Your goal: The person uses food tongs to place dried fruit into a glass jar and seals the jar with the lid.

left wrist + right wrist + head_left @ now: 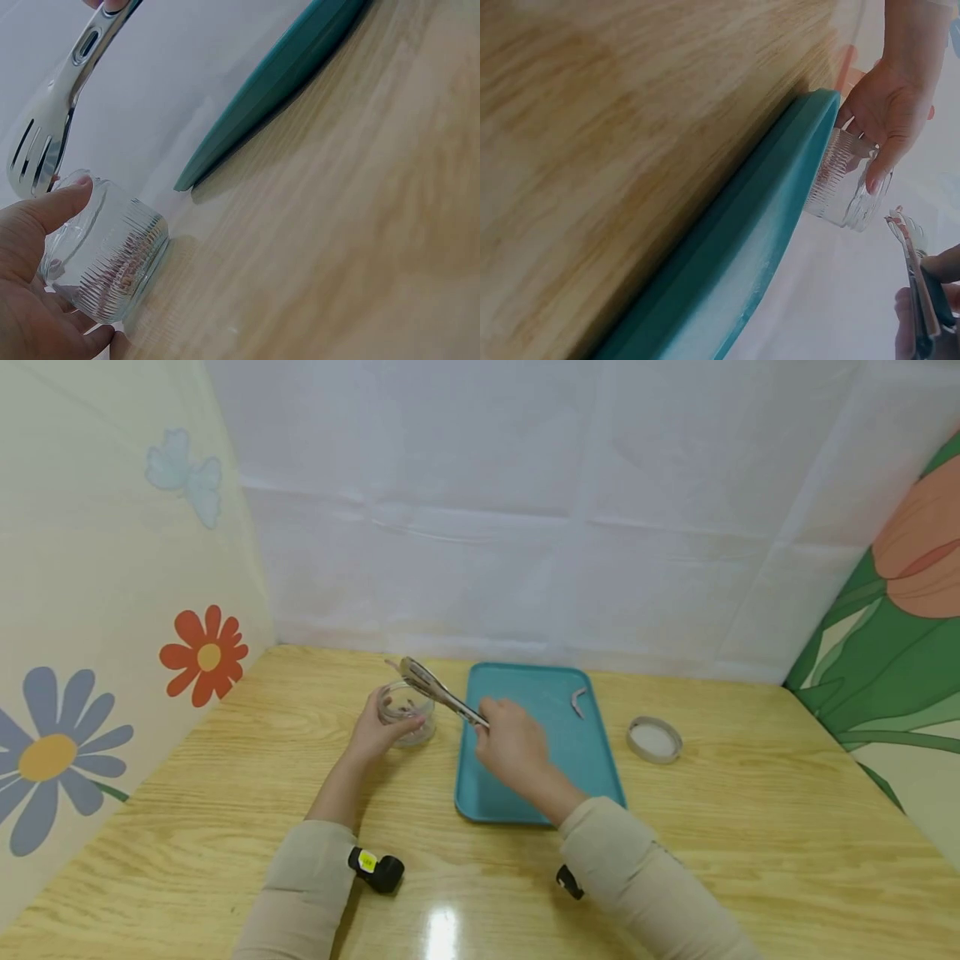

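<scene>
My left hand point(377, 727) grips a clear ribbed glass jar point(124, 259) that stands on the table, thumb near its rim and fingers round the far side. Small pinkish pieces lie in the bottom of the jar. My right hand point(513, 743) holds metal tongs point(442, 692) with slotted ends, reaching leftward over the tray. The ends of the tongs hover just above the jar's mouth, almost closed together. A thin pinkish piece point(392, 665) sticks out at their tips. Another pinkish, bent strip point(577, 702) lies on the blue-green tray point(540, 802), near its right edge.
The tray sits mid-table, right of the jar. A round pale lid point(654, 740) rests on the wooden table point(750, 827) to the right of the tray. A white cloth point(525, 527) hangs along the back, with painted panels at both sides.
</scene>
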